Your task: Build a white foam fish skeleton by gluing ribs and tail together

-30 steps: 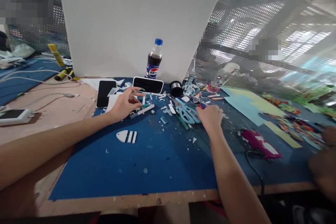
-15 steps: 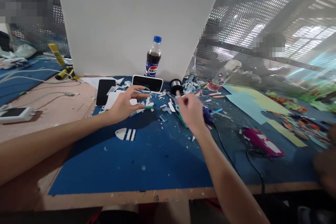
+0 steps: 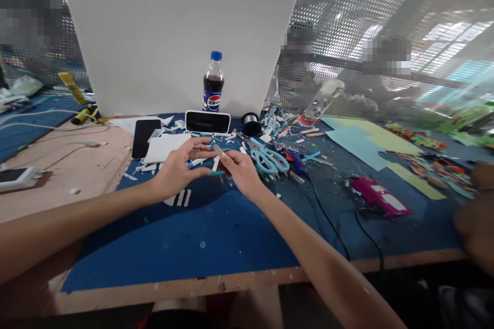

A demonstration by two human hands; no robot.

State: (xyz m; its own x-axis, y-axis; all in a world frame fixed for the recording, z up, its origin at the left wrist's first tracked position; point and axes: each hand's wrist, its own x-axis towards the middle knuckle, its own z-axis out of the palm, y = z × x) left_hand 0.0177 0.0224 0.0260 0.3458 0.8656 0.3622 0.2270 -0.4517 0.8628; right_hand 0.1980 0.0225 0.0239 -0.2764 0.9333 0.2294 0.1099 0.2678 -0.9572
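Note:
My left hand [image 3: 175,167] is raised over the blue mat [image 3: 231,236], thumb and fingers in a pinch. A small white strip [image 3: 215,164] stands between the thumb and a finger, and long teal nails show. Meeting these fingertips from the right is my right hand [image 3: 243,172]. Its thumb and index finger are closed near the strip's top; what they pinch is too small to make out. Below my left hand lie cut white pieces [image 3: 181,198], partly hidden by it. Light-blue scissors [image 3: 266,157] rest right of my right hand.
Behind the hands are white scraps, a white-framed phone [image 3: 207,122], a cola bottle [image 3: 213,87] and a wire spool [image 3: 250,124]. A blue glue gun [image 3: 295,160] and a magenta device [image 3: 380,198] with cables lie right. Another person's hand [image 3: 478,216] is at the right edge.
My right hand has moved left and down from beside the spool to my left fingertips, uncovering the scissors. My left hand stays in its pinch. The view has shifted slightly.

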